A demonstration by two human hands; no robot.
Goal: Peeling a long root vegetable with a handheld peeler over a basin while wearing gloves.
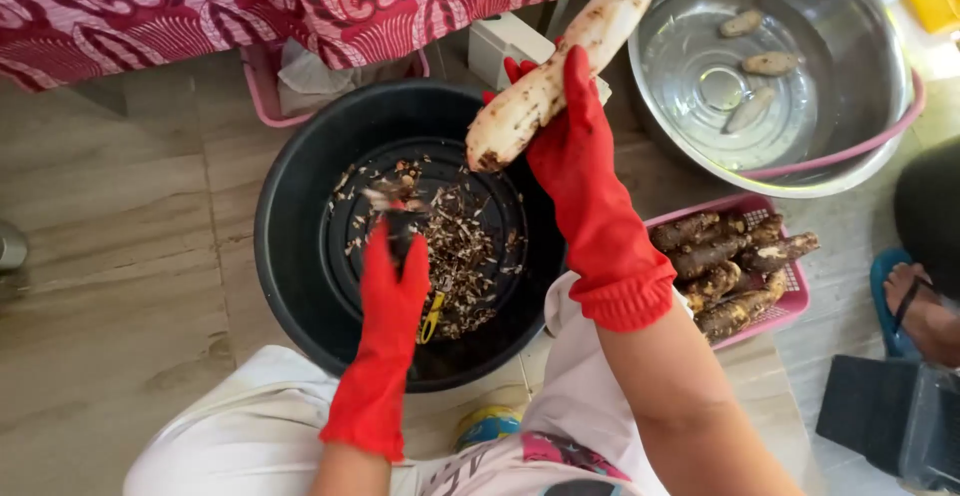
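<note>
Head view: right hand (572,146) grips peeled root (560,66) over black tub (290,256).

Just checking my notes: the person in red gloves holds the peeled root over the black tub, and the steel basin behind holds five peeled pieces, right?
Not quite. The head view shows three peeled pieces in the steel basin, not five. The right hand does hold the peeled root over the black tub.

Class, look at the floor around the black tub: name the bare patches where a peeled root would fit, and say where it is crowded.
Bare floor tiles lie left of the black tub, below the patterned cloth. To the right it is crowded: steel bowl, pink basket of unpeeled roots, another person's foot.
</note>
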